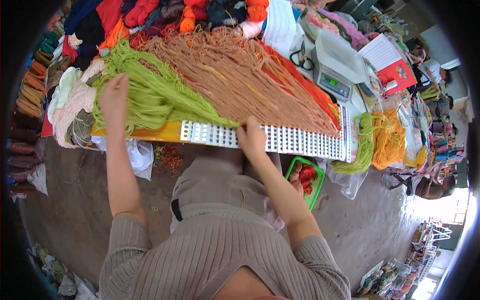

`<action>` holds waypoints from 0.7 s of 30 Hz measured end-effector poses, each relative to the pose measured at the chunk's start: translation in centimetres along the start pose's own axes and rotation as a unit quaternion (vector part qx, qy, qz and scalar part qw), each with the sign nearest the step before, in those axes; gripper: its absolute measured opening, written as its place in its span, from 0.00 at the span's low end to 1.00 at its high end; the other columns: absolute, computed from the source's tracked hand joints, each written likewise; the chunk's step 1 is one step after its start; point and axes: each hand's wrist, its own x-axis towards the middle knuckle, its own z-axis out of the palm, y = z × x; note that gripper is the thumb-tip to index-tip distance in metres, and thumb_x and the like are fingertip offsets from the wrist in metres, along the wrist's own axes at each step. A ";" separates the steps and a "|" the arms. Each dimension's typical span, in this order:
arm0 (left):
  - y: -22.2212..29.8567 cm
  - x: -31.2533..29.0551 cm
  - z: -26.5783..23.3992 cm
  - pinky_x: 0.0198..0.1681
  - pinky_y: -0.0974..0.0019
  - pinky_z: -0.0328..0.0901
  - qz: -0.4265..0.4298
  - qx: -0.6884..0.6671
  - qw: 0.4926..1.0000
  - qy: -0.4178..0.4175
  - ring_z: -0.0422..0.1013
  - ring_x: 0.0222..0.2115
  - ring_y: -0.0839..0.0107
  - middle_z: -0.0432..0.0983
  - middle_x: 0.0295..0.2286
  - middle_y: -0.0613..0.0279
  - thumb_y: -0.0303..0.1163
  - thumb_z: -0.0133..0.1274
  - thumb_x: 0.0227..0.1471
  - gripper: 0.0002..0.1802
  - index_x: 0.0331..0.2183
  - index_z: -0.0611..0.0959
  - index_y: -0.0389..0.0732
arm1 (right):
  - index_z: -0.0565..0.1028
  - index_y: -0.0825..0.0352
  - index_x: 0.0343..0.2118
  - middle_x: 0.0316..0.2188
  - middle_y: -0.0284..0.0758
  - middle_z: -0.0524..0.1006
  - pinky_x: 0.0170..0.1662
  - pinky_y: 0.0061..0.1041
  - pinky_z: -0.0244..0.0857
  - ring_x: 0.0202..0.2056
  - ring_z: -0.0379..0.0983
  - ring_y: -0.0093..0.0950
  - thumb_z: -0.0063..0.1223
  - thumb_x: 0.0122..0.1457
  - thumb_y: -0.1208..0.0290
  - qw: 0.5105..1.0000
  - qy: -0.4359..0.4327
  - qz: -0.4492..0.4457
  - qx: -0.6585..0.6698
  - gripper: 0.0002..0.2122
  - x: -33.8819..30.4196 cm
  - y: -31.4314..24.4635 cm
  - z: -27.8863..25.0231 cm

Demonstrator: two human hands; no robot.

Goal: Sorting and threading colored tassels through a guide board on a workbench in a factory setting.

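A fan of green yarn [160, 97] lies on the table and narrows to a tip at a white card strip [300, 141] punched with rows of holes. At that tip my right hand [253, 139] pinches the yarn against the strip. My left hand [114, 100] is raised over the wide left end of the green yarn, its fingers drawn together; any strand between them is too fine to make out. Brown yarn [245, 75] spreads beside the green, fastened along the strip, with red-orange yarn [300, 82] on its far right side.
Right of the yarn stand a digital scale [332, 82] with a clear tray and black scissors [302, 57]. Green [357, 147] and orange skeins [387, 137] hang over the table edge. Below is a green basket [320, 182] with red yarn. Pale skeins [75, 107] lie left; people work far right.
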 end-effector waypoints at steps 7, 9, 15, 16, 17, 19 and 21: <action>7.1 -11.4 12.4 0.27 0.55 0.67 0.203 0.019 0.914 -0.351 0.75 0.25 0.57 0.78 0.23 0.57 0.39 0.57 0.48 0.11 0.37 0.82 0.50 | 0.68 0.69 0.31 0.23 0.43 0.75 0.30 0.32 0.67 0.25 0.74 0.35 0.53 0.55 0.75 0.973 0.018 0.120 0.198 0.06 0.9 1.3 0.2; 6.8 -12.1 13.4 0.25 0.54 0.67 0.229 0.031 0.906 -0.354 0.75 0.25 0.56 0.77 0.22 0.58 0.39 0.58 0.47 0.10 0.34 0.82 0.49 | 0.69 0.68 0.33 0.25 0.46 0.76 0.32 0.37 0.67 0.28 0.75 0.43 0.51 0.57 0.70 0.982 0.040 0.079 0.166 0.07 1.0 1.6 0.7; 5.6 -12.2 14.3 0.24 0.53 0.66 0.234 0.025 0.915 -0.327 0.75 0.24 0.56 0.77 0.21 0.57 0.38 0.59 0.46 0.08 0.31 0.82 0.48 | 0.74 0.62 0.35 0.29 0.45 0.78 0.34 0.39 0.68 0.32 0.76 0.44 0.55 0.51 0.70 0.998 -0.059 0.004 -0.005 0.09 1.3 -1.3 -1.7; 5.5 -12.4 14.2 0.24 0.53 0.65 0.239 0.020 0.911 -0.336 0.75 0.23 0.56 0.76 0.20 0.57 0.38 0.59 0.46 0.08 0.29 0.81 0.48 | 0.73 0.62 0.35 0.29 0.45 0.78 0.33 0.40 0.67 0.32 0.76 0.44 0.54 0.51 0.71 0.999 -0.038 0.008 -0.004 0.08 0.9 -0.7 -1.1; 5.5 -12.2 14.2 0.23 0.52 0.65 0.246 0.016 0.906 -0.343 0.74 0.23 0.56 0.75 0.19 0.56 0.39 0.59 0.46 0.08 0.28 0.80 0.47 | 0.73 0.63 0.34 0.28 0.45 0.78 0.33 0.40 0.67 0.32 0.75 0.44 0.54 0.50 0.73 1.000 -0.014 0.009 -0.002 0.08 0.7 -0.5 -0.5; 5.1 -11.9 13.7 0.22 0.53 0.63 0.250 -0.016 0.903 -0.349 0.74 0.20 0.56 0.74 0.17 0.57 0.40 0.59 0.46 0.09 0.26 0.78 0.47 | 0.73 0.63 0.33 0.29 0.44 0.77 0.33 0.40 0.67 0.32 0.75 0.45 0.54 0.51 0.74 1.000 0.027 0.000 0.006 0.06 0.9 0.2 0.2; 5.0 -11.4 11.9 0.19 0.54 0.63 0.306 0.020 0.886 -0.347 0.72 0.18 0.56 0.72 0.15 0.57 0.40 0.59 0.46 0.09 0.25 0.78 0.48 | 0.74 0.63 0.33 0.28 0.42 0.77 0.33 0.36 0.67 0.31 0.75 0.42 0.53 0.53 0.74 0.996 0.080 -0.005 0.034 0.05 0.6 0.3 0.4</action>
